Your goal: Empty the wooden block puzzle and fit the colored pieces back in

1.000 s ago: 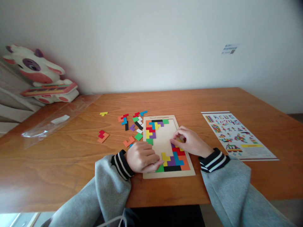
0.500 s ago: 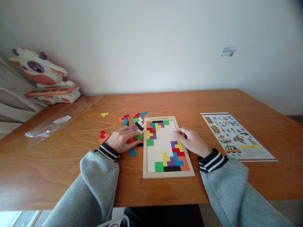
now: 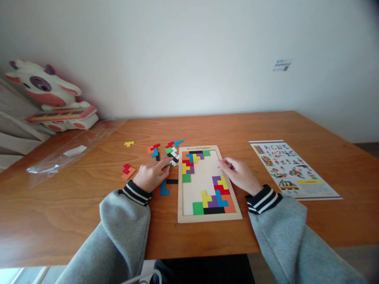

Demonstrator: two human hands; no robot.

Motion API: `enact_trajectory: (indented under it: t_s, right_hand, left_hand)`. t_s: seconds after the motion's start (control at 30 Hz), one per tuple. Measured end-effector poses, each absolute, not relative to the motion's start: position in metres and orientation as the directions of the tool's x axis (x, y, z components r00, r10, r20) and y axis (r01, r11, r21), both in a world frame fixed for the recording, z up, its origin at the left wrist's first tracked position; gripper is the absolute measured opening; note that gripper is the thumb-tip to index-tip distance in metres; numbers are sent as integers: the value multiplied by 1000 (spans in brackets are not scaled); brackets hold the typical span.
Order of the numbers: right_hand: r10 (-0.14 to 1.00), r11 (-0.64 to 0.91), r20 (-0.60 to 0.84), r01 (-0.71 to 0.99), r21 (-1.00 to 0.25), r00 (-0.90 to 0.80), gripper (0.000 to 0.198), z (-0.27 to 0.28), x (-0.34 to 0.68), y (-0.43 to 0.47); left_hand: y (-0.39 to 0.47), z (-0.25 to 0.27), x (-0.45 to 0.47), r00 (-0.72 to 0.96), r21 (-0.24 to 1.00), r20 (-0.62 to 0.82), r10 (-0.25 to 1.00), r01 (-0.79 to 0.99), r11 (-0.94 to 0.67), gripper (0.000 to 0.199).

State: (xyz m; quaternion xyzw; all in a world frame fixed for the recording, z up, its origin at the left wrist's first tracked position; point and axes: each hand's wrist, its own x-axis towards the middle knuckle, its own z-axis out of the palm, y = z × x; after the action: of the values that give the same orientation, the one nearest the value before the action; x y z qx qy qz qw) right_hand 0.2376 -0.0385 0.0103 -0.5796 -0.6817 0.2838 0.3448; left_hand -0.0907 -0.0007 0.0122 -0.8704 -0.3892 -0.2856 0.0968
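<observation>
My left hand (image 3: 150,176) is closed in a pinch among the loose pieces left of the board. A sliver of a green puzzle piece (image 3: 168,165) shows at its fingertips. My right hand (image 3: 241,176) lies over the right rim of the wooden puzzle board (image 3: 209,219), thumb and forefinger together; what they hold, if anything, is hidden. Coloured block pieces fill the board's upper left and lower right, with bare wood between. A black bar piece (image 3: 172,182) and a blue L-shaped piece (image 3: 164,189) lie beside the left hand.
Several loose pieces, among them a yellow piece (image 3: 129,144) and an orange piece (image 3: 130,173), are scattered left of the board. A printed sheet (image 3: 296,169) lies at right. A clear plastic bag (image 3: 74,152) and a toy cow with a keyboard (image 3: 56,96) are at far left.
My left fingers have drawn together, and the green and red pieces beneath them no longer lie exposed on the table. My right hand stays at the board's rim. The view has shifted slightly.
</observation>
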Motion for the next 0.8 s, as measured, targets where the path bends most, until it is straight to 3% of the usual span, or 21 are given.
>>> enact_trajectory:
  t_s: [0.13,0.27,0.47,0.63,0.8]
  right_hand:
    - [973,228,210,507,-831,-93,36,15,235,-42]
    - [926,339,230,397,-853,-298,25,27,225,-51]
    - [798,461,245,297,-836,-551,26,33,204,-63]
    - [822,442,245,304,-844,-515,22,34,203,-65]
    - [902,387,260,379,-841,-344,20,27,210,-59]
  left_hand:
    - [-8,20,-79,533,77,661,529,653,-753,19]
    - [-24,23,-57,519,183,729,447,481,-857,13]
    - [-46,23,-30,609,327,685,400,233,-916,8]
    - [-51,22,-26,628,379,665,404,183,-907,13]
    - [-50,22,-29,670,268,647,363,246,-931,23]
